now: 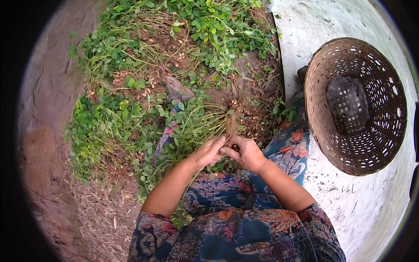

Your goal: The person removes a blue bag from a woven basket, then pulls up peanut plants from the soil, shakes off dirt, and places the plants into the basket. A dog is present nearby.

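Observation:
Both hands meet above my lap at the root end of a bunch of peanut plants [219,119], whose leafy stems spread to the left. My left hand [208,153] is closed round the stems near the roots. My right hand [243,151] has thumb and fingers pinched together at the roots, touching or nearly touching the left; what lies between its fingers is hidden. Just beyond the hands, a small heap of peanut pods [245,114] with soil and roots lies on the ground between my legs.
More uprooted peanut plants [111,131] with pods lie ahead and to the left. At the right, a woven basket [312,98] holding a clear plastic bag [348,101] rests tilted on a pale sheet [294,29]. Bare earth [45,147] and dry litter [101,216] are at the far left.

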`<state>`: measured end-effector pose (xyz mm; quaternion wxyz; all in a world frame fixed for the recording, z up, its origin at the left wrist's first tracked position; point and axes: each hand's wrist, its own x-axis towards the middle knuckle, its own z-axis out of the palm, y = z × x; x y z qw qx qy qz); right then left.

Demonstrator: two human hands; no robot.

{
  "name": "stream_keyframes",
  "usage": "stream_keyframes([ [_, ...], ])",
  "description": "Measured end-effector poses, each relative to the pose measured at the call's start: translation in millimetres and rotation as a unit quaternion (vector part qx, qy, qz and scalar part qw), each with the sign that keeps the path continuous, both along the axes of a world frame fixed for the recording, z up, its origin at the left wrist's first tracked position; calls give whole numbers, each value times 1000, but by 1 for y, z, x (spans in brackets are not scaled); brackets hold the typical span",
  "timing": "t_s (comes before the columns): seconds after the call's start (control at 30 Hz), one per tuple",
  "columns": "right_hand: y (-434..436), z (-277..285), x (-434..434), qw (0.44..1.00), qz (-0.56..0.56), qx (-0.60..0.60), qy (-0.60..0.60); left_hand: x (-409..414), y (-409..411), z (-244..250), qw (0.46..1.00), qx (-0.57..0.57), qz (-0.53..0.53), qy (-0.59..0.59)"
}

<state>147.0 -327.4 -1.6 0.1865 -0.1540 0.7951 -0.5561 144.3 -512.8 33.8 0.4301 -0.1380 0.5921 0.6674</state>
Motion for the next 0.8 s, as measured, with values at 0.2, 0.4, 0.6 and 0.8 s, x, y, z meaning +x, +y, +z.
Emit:
stream_keyframes([
  [0.2, 12, 23, 5, 891, 164, -245, -346, -19, -18, -16, 991, -79, 107, -3],
  [0.4, -12, -17, 26, 889, 83, -243, -380, -19, -11, -4, 988, 5, 155, 4],
  [0.6, -48, -20, 36, 986, 72, -150, -21, -15, -3, -10, 966, -49, 248, 55],
  [0.8, -49, 51, 54, 914, 314, -252, 46, 3, -9, -45, 772, -427, -18, 471],
])
